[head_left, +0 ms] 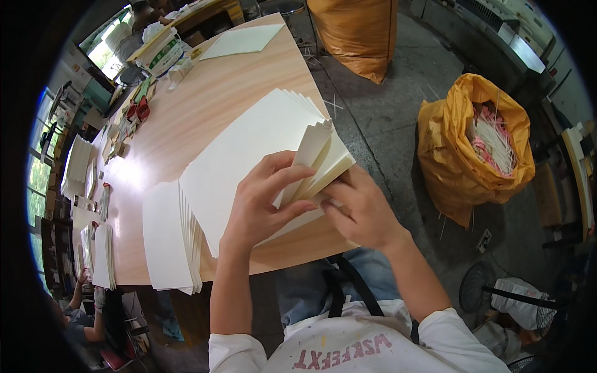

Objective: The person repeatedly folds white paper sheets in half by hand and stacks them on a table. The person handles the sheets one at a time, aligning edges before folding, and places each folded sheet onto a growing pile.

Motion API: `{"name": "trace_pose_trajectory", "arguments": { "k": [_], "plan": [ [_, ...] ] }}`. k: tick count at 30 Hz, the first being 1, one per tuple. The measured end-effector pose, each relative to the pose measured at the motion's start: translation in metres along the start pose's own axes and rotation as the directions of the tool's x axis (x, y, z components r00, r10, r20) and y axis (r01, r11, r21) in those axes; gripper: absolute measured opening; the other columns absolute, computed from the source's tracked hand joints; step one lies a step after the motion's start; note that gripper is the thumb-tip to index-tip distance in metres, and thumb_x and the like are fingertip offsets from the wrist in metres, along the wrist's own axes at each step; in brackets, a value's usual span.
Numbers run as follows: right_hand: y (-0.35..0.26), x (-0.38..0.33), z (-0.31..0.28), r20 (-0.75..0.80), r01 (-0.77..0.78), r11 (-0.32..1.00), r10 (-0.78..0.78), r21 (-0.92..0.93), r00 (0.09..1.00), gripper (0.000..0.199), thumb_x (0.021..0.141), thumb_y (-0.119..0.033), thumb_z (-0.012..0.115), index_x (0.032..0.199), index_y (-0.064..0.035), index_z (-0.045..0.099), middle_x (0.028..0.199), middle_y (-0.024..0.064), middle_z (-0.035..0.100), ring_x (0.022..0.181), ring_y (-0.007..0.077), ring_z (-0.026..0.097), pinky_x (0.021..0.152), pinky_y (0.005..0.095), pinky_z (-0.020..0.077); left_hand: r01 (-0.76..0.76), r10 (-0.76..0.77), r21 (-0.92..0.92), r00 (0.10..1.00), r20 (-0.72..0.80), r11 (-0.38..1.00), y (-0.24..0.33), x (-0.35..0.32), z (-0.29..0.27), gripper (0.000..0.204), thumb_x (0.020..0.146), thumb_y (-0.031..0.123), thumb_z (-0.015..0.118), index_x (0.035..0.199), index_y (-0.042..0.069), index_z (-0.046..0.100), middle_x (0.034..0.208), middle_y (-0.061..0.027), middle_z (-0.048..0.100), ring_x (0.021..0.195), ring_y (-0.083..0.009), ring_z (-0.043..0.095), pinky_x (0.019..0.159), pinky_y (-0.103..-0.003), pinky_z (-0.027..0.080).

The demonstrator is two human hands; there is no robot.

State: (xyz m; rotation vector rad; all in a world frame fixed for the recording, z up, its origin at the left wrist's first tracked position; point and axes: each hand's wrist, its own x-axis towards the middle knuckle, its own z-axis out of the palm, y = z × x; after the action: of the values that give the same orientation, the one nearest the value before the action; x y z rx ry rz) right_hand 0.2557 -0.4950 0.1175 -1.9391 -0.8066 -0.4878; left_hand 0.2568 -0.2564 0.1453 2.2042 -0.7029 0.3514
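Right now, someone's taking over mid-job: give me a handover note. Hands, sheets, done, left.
Left hand: fingers curled over the near end of the fanned sheets, lifting a few edges.
Right hand: pinching the same raised edges from the right.
Fanned sheets lie on the table, hanging slightly over its near edge.
Second stack sits just left, untouched.
Done: cannot tell how many sheets have been gone through.
Left: likely the rest of the fan, then the second stack.

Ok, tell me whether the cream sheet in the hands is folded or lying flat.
Folded. The cream sheet stands bent up off the fanned paper stack, pinched between the left hand and the right hand.
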Motion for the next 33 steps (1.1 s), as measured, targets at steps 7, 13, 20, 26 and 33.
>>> {"name": "trace_pose_trajectory", "arguments": {
  "k": [7, 13, 20, 26, 33],
  "plan": [
    [0.002, -0.005, -0.006, 0.125, -0.07, 0.997, 0.068, 0.012, 0.99, 0.024, 0.09, -0.006, 0.071, 0.112, -0.0017, 0.079, 0.123, 0.0189, 0.072, 0.124, 0.0404, 0.064, 0.115, 0.0543, 0.0497, -0.074, 0.067, 0.238, 0.997, 0.037, 0.968, 0.012, 0.001, 0.003, 0.074, 0.086, 0.02, 0.094, 0.156, 0.02, 0.069, 0.147, -0.014, 0.073, 0.127, -0.0374, 0.073, 0.1, -0.047, 0.063],
    [0.004, -0.003, -0.001, 0.117, -0.066, 0.998, 0.064, 0.01, 0.991, 0.025, 0.088, -0.004, 0.07, 0.112, -0.0008, 0.078, 0.118, 0.0182, 0.074, 0.123, 0.0398, 0.065, 0.115, 0.0539, 0.0502, -0.048, 0.039, 0.308, 0.999, 0.035, 0.95, 0.007, 0.003, 0.008, 0.057, 0.085, 0.015, 0.091, 0.14, 0.013, 0.077, 0.143, -0.0122, 0.075, 0.126, -0.0369, 0.073, 0.101, -0.047, 0.063],
    [0.018, -0.019, -0.009, -0.143, -0.22, 0.975, 0.214, -0.031, 0.966, 0.015, 0.1, -0.014, 0.079, 0.103, -0.0007, 0.072, 0.113, 0.0165, 0.074, 0.099, 0.0375, 0.071, 0.089, 0.0487, 0.0591, -0.094, 0.092, 0.334, 0.996, 0.021, 0.938, 0.006, 0.005, 0.01, 0.06, 0.084, 0.021, 0.094, 0.141, 0.012, 0.077, 0.142, -0.0134, 0.075, 0.128, -0.0359, 0.072, 0.101, -0.047, 0.063],
    [0.013, 0.002, -0.045, 0.174, -0.385, 0.881, 0.44, -0.276, 0.881, 0.039, 0.107, -0.034, 0.081, 0.092, -0.0018, 0.063, 0.088, 0.0145, 0.069, 0.074, 0.0352, 0.071, 0.067, 0.0462, 0.0548, 0.029, -0.026, 0.212, 1.0, -0.014, 0.977, 0.014, 0.006, 0.005, 0.061, 0.095, 0.016, 0.087, 0.154, 0.019, 0.071, 0.145, -0.0129, 0.074, 0.126, -0.0373, 0.074, 0.102, -0.05, 0.061],
    [0.003, 0.026, -0.013, 0.022, -0.506, 0.783, 0.535, 0.362, 0.844, 0.041, 0.11, -0.03, 0.077, 0.088, -0.0028, 0.055, 0.075, 0.0073, 0.06, 0.065, 0.0209, 0.066, 0.06, 0.04, 0.0501, -0.016, 0.023, 0.095, 0.997, -0.079, 0.995, 0.002, 0.005, 0.01, 0.042, 0.099, 0.003, 0.079, 0.135, 0.024, 0.082, 0.148, -0.0119, 0.074, 0.115, -0.0342, 0.081, 0.089, -0.044, 0.064]
  ]
}}
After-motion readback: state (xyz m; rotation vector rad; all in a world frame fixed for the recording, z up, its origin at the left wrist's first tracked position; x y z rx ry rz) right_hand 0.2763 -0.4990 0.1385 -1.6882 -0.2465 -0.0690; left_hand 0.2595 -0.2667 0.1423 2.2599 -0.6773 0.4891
